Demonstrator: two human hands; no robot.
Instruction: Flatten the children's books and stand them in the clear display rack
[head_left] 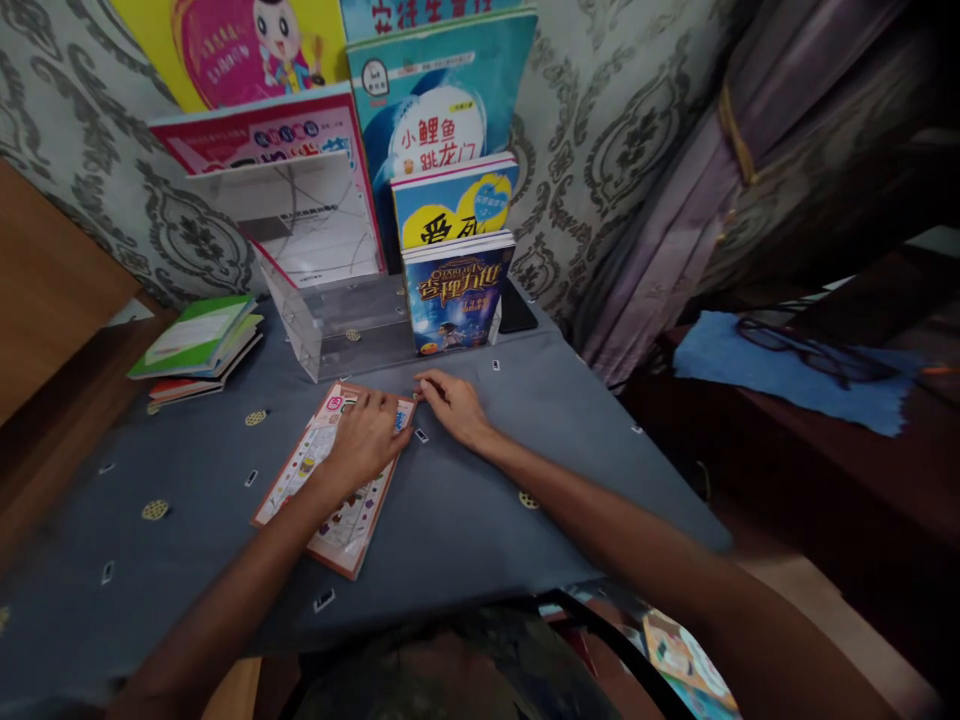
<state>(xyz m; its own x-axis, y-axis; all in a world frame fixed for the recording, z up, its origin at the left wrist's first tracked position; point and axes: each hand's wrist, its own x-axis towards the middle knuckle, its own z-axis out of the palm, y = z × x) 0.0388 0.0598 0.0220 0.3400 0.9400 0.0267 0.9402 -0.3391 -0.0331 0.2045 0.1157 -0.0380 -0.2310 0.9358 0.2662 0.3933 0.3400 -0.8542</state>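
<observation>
A thin pink-bordered picture book (300, 490) lies flat on the grey-blue tablecloth (465, 510). My left hand (367, 435) rests palm down on the book's far end, fingers spread flat. My right hand (454, 400) lies beside the book's top right corner, fingertips touching that corner. Just behind the hands stands a clear acrylic book stand (341, 320) with several upright children's books, the front one a dark blue book (456, 295).
A stack of thin books with a green cover (196, 340) sits at the table's back left. Patterned wallpaper is behind the stand, a purple curtain (720, 170) at right. A blue cloth (795, 370) lies on a dark side table. The table's right edge drops off near my right forearm.
</observation>
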